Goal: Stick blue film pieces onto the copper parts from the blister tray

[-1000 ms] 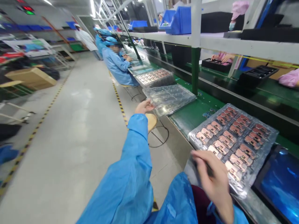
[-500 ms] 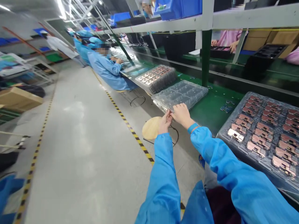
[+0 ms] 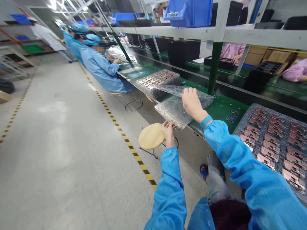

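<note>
My right hand (image 3: 192, 103) grips one clear plastic tray (image 3: 176, 90) and holds it tilted up off a stack of empty clear trays (image 3: 173, 111) on the green bench. My left hand (image 3: 168, 132) is closed on the near corner of that stack, at the bench edge. Both arms are in blue sleeves. At my right lies a stack of clear trays filled with copper-coloured parts (image 3: 271, 139).
A round wooden stool (image 3: 151, 136) stands just below my left hand. Another filled tray stack (image 3: 158, 80) sits further along the bench. People in blue coats (image 3: 102, 68) sit at the line. A green post (image 3: 214, 65) carries a shelf with a blue bin (image 3: 192, 12).
My right hand left the filled trays, reached to the empty stack and lifted its top tray. My left hand slid down to the stack's near corner. The view swung left.
</note>
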Motion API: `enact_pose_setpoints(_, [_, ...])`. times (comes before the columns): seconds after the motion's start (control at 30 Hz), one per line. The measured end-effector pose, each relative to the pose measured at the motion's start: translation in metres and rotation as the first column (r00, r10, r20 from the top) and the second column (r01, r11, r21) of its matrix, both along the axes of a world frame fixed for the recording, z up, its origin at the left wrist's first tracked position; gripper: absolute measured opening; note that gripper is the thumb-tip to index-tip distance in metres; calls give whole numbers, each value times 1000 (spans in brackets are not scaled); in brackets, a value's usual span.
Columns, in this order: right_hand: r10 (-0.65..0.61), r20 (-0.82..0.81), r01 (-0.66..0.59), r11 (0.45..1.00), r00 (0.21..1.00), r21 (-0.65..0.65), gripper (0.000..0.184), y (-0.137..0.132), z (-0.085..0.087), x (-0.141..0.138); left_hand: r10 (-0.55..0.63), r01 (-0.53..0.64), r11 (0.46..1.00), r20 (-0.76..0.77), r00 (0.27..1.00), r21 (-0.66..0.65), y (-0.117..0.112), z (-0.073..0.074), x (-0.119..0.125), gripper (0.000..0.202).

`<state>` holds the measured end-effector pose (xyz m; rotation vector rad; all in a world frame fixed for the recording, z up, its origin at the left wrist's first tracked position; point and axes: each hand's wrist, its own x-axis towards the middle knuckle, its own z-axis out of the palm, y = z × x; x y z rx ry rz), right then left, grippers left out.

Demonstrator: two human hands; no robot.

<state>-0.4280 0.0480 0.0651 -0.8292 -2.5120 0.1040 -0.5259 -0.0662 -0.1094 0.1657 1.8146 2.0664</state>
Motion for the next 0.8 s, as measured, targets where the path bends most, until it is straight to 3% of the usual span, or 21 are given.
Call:
enact_pose_setpoints(0.1, [-68, -173, 73, 997, 982, 20, 43, 35, 21, 8, 30, -45, 994, -145, 989, -99, -10, 5, 8, 50])
enact_pose_setpoints(0.17, [-80, -291, 94, 995, 953, 36, 48, 57, 30, 17, -29, -40, 980, -335, 942, -197, -8, 10, 15, 47])
enact_pose_setpoints(0.27, [-65, -430, 111, 990, 901, 83, 59, 84, 38, 34, -262, -1, 925, -640, 722, -380, 10, 17, 25, 39])
enact_pose_setpoints(0.37, [-57, -497, 144, 980, 866, 138, 71, 101, 43, 51, -524, 21, 795, -671, 525, -606, 31, 17, 36, 53])
enact_pose_setpoints(0.43, [-49, -521, 156, 974, 852, 164, 78, 109, 50, 63, -667, -8, 670, -606, 432, -743, 39, 13, 43, 61])
enact_pose_setpoints(0.5, [-60, -543, 176, 971, 838, 164, 79, 115, 64, 77, -716, -31, 618, -578, 390, -786, 42, 8, 49, 54])
enact_pose_setpoints(0.63, [-73, -596, 275, 927, 800, 255, 84, 114, 106, 116, -676, -19, 666, -614, 408, -746, 44, 6, 51, 46])
enact_pose_setpoints(0.73, [-22, -657, 333, 874, 754, 354, 94, 97, 139, 151, -641, 4, 702, -628, 442, -713, 52, 14, 50, 43])
enact_pose_setpoints(0.8, [-20, -685, 326, 890, 728, 320, 95, 81, 155, 176, -555, 71, 787, -652, 516, -613, 57, 26, 55, 44])
